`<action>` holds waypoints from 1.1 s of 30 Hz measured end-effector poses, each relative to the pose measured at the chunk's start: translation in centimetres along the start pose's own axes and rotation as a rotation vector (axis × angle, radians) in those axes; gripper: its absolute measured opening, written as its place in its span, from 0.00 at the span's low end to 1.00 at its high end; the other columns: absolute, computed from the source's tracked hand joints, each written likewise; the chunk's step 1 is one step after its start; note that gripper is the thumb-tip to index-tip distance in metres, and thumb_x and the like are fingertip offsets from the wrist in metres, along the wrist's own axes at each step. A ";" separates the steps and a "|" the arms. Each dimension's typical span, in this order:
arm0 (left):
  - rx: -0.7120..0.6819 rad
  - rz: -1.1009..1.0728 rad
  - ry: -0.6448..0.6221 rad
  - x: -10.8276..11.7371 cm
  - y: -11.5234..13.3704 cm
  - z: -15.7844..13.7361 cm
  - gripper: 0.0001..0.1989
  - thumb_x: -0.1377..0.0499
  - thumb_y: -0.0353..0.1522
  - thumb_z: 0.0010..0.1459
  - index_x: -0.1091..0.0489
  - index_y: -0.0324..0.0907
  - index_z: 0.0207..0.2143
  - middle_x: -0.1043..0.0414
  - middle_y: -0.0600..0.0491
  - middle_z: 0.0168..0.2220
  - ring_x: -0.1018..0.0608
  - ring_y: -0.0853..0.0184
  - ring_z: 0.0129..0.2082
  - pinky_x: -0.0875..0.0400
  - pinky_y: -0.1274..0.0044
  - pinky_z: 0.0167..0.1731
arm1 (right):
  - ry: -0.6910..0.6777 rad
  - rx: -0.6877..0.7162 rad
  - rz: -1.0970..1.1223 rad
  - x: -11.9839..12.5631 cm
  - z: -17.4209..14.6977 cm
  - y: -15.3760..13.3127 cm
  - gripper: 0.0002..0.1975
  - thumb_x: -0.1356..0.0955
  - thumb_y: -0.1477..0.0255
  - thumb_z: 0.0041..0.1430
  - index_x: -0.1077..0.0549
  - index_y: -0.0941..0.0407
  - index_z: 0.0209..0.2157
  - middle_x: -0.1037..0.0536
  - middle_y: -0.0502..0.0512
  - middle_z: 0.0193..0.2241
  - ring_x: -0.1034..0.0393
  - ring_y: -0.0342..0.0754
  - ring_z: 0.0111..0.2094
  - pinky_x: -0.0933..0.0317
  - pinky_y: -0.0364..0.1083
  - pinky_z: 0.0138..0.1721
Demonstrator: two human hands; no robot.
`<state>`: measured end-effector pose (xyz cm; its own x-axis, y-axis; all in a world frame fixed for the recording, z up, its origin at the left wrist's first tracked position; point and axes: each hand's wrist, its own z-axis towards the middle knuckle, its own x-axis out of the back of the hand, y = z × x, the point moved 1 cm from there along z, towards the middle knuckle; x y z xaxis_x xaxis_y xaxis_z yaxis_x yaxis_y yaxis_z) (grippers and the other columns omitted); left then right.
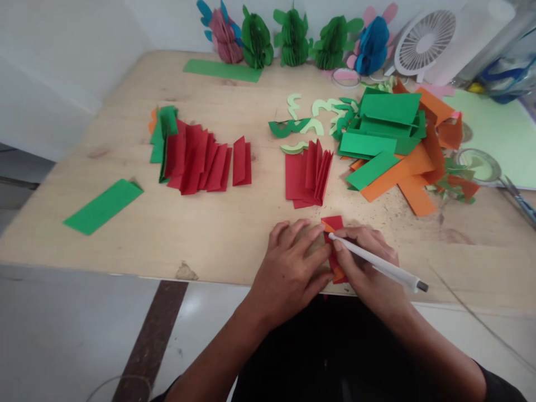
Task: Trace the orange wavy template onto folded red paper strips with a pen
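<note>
At the table's front edge lies a folded red paper strip (333, 222) with an orange paper piece (328, 227) on top of it. My left hand (293, 262) rests over their left side, its fingers spread and pressing down. A white pen (387, 266) is gripped in my right hand (371, 257), its tip at the orange piece and its dark end pointing to the lower right. My hands cover much of the red strip. Just beyond them stands a small stack of folded red paper (307, 173).
More folded red strips (195, 159) lie left, near a green strip (104, 205). Green folded papers (389, 120) and orange pieces (416, 178) are heaped at right, with tape rolls (479, 162) and scissors (519, 198). Paper figures (293, 39) and a fan (426, 42) line the back.
</note>
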<state>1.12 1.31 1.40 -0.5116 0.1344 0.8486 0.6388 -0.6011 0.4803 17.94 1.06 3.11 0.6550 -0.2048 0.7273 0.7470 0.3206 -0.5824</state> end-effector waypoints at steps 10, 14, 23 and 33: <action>0.001 0.006 0.006 -0.1 -0.1 -0.1 0.18 0.45 0.40 0.63 0.31 0.43 0.52 0.33 0.45 0.58 0.37 0.50 0.60 0.47 0.55 0.59 | -0.010 -0.011 0.016 0.1 -0.4 0.1 0.04 0.35 0.74 0.61 0.28 0.52 0.36 0.20 0.51 0.31 0.26 0.47 0.34 0.34 0.50 0.39; 0.003 0.004 0.003 -0.1 0.0 -0.1 0.18 0.44 0.40 0.62 0.31 0.43 0.52 0.33 0.45 0.58 0.37 0.50 0.60 0.47 0.55 0.58 | -0.005 -0.015 0.014 0.2 -0.7 0.1 0.04 0.35 0.73 0.62 0.28 0.52 0.36 0.20 0.51 0.31 0.25 0.48 0.34 0.35 0.50 0.39; 0.002 0.000 0.012 0.0 0.0 -0.1 0.18 0.45 0.40 0.62 0.30 0.44 0.52 0.33 0.45 0.58 0.37 0.50 0.60 0.47 0.54 0.59 | 0.007 -0.014 -0.005 0.5 -1.2 0.1 0.04 0.34 0.75 0.61 0.29 0.52 0.37 0.19 0.50 0.31 0.26 0.47 0.34 0.36 0.50 0.40; 0.006 0.007 0.001 -0.1 0.0 0.0 0.17 0.44 0.40 0.62 0.29 0.44 0.51 0.33 0.45 0.58 0.37 0.50 0.60 0.46 0.55 0.59 | 0.011 -0.013 -0.010 0.8 -1.5 0.1 0.04 0.35 0.74 0.61 0.29 0.52 0.37 0.20 0.51 0.31 0.25 0.48 0.34 0.36 0.51 0.39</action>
<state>1.15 1.26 1.36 -0.5080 0.1294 0.8516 0.6455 -0.5974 0.4758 18.72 -0.47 3.07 0.6487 -0.2178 0.7292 0.7547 0.3068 -0.5799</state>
